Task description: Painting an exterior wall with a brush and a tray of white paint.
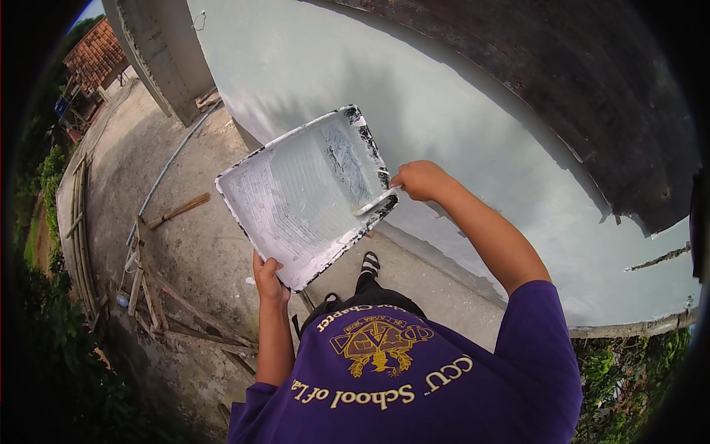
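Observation:
My left hand (270, 278) is closed on the near left corner of a paint tray (299, 189), with the thumb over its rim. The tray is held up in front of me at a slant. White paint coats its ribbed floor, and dark patches show along the right end and the rim. In my right hand (421, 180), closed at the tray's right edge, is a slim white-coated paintbrush (376, 202). Its tip reaches inside the tray, near the wet paint. My fingers hide part of its handle.
A pale painted wall (458, 103) rises close on the right, with a dark sheet (562, 89) along its top. On the concrete floor lie a broom (180, 210), a thin hose (170, 163), a wooden frame (196, 318) and long poles (81, 237). A concrete pillar (159, 55) stands at far left.

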The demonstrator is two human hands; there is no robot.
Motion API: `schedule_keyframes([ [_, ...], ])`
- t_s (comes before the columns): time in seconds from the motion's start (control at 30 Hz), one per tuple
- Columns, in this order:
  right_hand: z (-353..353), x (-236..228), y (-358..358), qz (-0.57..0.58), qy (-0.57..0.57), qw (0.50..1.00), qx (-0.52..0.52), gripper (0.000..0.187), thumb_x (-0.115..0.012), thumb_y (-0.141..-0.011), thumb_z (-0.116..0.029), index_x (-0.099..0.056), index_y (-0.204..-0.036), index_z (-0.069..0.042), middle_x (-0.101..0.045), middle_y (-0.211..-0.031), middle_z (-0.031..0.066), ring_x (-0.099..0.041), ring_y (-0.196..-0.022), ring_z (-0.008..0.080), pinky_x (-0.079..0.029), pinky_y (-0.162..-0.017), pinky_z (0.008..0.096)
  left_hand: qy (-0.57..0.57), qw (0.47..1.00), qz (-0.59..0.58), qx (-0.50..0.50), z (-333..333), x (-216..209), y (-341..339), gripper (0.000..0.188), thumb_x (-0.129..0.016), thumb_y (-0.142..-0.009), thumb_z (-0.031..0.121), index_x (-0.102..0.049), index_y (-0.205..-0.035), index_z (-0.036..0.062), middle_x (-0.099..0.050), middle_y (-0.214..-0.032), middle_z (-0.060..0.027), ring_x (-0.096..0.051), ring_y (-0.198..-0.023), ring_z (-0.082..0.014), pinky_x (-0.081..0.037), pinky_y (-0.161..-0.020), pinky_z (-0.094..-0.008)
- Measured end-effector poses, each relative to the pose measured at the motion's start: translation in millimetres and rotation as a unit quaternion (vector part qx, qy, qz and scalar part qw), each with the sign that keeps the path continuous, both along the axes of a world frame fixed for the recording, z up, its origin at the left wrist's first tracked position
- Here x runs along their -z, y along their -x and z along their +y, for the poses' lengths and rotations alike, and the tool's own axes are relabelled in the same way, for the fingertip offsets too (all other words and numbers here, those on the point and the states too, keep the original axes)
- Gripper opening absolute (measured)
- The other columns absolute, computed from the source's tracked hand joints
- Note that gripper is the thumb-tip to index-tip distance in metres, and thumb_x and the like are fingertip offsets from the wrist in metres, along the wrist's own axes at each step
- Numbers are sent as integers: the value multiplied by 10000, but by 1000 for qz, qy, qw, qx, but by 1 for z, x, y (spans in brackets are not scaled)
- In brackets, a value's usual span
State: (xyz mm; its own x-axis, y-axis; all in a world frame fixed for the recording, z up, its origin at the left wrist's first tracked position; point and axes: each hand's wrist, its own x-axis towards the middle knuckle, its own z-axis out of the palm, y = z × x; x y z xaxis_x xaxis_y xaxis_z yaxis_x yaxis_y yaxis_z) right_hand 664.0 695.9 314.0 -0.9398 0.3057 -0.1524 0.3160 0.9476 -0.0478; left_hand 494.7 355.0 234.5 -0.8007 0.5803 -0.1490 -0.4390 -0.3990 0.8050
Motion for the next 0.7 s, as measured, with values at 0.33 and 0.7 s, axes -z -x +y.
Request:
schedule_keyframes([
  [0.33,30,23,-55,119,381,905,149,270,-631,-835,-152,-678,-1094,-90,-646,-789,43,-589,-740,165,-456,-680,304,27,999,-37,-11,-2,23,1,670,-398,-615,2,-432,-1284,-22,-551,-1156,-144,-541,-1081,-296,-442,-941,-369],
  [0.7,-64,120,-163,439,694,400,407,224,-507,-968,-323,-534,-1007,-105,-421,-612,-23,-333,-515,74,-262,-445,217,49,987,-153,24,-7,64,9,763,-464,-588,124,-372,-1332,-19,-500,-1252,-200,-506,-1146,-397,-453,-977,-514],
])
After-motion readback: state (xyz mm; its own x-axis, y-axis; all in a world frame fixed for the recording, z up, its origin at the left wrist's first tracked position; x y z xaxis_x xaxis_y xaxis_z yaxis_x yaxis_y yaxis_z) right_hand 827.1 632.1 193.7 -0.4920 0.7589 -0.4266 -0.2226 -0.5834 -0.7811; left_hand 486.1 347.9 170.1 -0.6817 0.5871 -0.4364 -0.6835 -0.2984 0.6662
